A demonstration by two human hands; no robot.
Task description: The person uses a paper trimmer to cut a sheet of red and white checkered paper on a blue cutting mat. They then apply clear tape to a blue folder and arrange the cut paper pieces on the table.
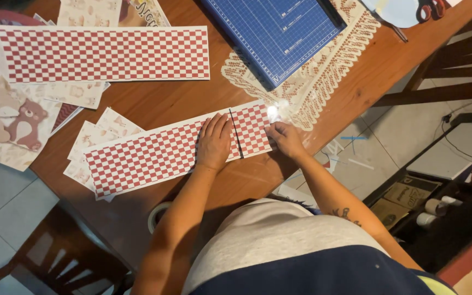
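Note:
A long strip of red-and-white checkered paper point(143, 158) lies slanted across the brown wooden table point(154, 101). My left hand point(214, 143) presses flat on it, fingers together, just left of a thin dark line point(236, 134) that crosses the strip. My right hand point(286, 139) rests at the strip's right end, fingers curled over the paper's lower edge; whether it holds a small tool I cannot tell. A bright glare spot sits just above that hand.
A second checkered strip point(105, 53) lies at the back left over printed sheets with bear pictures point(9, 117). A blue gridded cutting board point(277, 33) rests on a lace doily point(323, 76). Scissors point(431, 8) lie far right. A tape roll point(157, 214) sits near the table's front edge.

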